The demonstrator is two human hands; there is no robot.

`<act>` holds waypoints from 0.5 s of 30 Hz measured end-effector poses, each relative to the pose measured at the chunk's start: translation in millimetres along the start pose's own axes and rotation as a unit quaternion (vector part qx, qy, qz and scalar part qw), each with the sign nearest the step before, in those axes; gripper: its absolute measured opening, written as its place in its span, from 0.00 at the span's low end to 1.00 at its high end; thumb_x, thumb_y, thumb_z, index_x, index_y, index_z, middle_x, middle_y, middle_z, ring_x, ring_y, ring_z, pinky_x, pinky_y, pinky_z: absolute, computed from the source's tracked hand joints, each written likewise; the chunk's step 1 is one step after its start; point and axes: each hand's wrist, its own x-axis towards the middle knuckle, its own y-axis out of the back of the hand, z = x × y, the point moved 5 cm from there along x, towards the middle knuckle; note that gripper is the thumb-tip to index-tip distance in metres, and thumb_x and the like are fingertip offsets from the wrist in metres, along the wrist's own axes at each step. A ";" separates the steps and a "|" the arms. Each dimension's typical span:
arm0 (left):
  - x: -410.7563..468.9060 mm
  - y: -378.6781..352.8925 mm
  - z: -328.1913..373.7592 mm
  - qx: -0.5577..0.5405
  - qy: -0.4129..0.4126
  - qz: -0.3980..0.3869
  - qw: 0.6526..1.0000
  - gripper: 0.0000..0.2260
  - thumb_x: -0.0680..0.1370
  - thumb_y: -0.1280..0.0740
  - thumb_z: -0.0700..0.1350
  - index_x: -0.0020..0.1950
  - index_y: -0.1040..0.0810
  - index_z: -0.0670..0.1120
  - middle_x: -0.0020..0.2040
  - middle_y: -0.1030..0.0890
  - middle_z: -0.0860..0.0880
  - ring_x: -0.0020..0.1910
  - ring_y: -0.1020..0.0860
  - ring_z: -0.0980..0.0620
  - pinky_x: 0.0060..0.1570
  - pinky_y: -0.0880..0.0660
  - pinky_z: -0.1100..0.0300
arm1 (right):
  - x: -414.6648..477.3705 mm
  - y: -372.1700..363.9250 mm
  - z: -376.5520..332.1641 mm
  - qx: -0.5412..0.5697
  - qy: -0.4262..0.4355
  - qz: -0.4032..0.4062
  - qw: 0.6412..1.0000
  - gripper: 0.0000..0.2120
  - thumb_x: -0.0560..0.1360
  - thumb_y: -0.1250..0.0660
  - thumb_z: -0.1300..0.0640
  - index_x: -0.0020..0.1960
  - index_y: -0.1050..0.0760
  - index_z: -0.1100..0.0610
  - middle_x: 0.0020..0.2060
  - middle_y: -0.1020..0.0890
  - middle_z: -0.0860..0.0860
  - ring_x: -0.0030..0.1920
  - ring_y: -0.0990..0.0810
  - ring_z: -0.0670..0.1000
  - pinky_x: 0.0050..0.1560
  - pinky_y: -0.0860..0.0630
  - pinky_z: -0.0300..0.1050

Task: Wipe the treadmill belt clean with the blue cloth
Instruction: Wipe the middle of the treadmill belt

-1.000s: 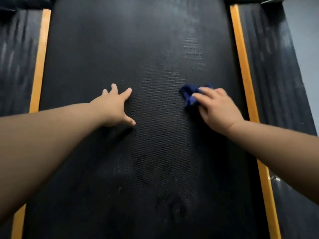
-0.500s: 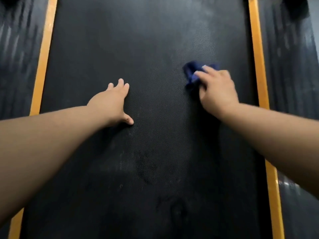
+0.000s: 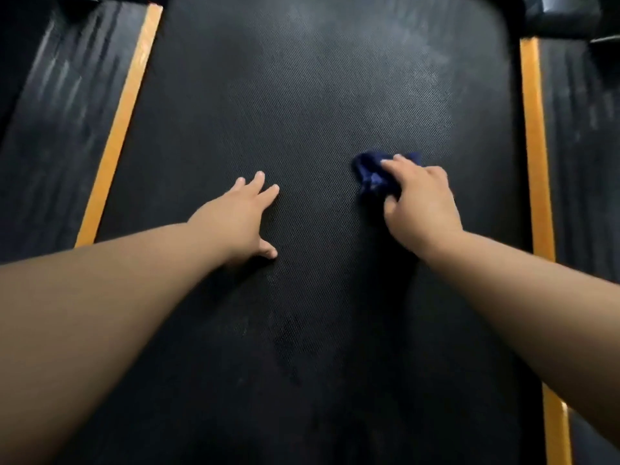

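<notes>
The black textured treadmill belt (image 3: 318, 95) fills the middle of the head view, with pale dusty patches toward its far end and darker smudges nearer me. My right hand (image 3: 421, 203) presses a bunched dark blue cloth (image 3: 369, 177) onto the belt right of centre, fingers curled over it; most of the cloth is hidden under the hand. My left hand (image 3: 240, 218) lies flat on the belt left of centre, fingers straight and spread, thumb out to the side.
Orange strips run along both belt edges, one on the left (image 3: 117, 129) and one on the right (image 3: 535, 146). Outside them lie ribbed black side rails (image 3: 50, 112). A dark part of the machine sits at the top right corner (image 3: 570, 18).
My right hand has slid the cloth along the belt, away from me and then back. My left hand stayed flat in about the same spot. The view tilted up and down.
</notes>
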 end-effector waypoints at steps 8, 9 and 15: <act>-75.3 -43.7 -79.3 -0.062 0.168 -0.023 0.984 0.48 0.71 0.30 0.62 0.76 0.63 0.61 0.77 0.67 0.49 0.77 0.59 0.43 0.71 0.41 0.45 | -75.6 -37.6 -98.8 0.010 0.339 -0.162 0.927 0.22 0.68 0.36 0.56 0.62 0.23 0.52 0.63 0.22 0.48 0.52 0.21 0.57 0.52 0.23 0.51; -83.0 -50.5 -87.7 -0.076 0.194 -0.032 0.978 0.48 0.71 0.30 0.62 0.76 0.64 0.60 0.76 0.68 0.48 0.76 0.60 0.41 0.71 0.42 0.45 | -67.1 -38.0 -97.7 0.011 0.343 -0.146 0.928 0.22 0.67 0.35 0.57 0.61 0.22 0.52 0.62 0.21 0.48 0.51 0.20 0.57 0.52 0.23 0.50; -86.7 -66.9 -106.4 -0.116 0.201 -0.026 0.972 0.50 0.70 0.29 0.63 0.75 0.66 0.61 0.77 0.66 0.46 0.76 0.59 0.39 0.68 0.36 0.43 | -13.7 -44.9 -116.6 0.008 0.147 -0.041 0.988 0.19 0.70 0.36 0.60 0.60 0.22 0.55 0.61 0.21 0.51 0.53 0.25 0.62 0.58 0.28 0.52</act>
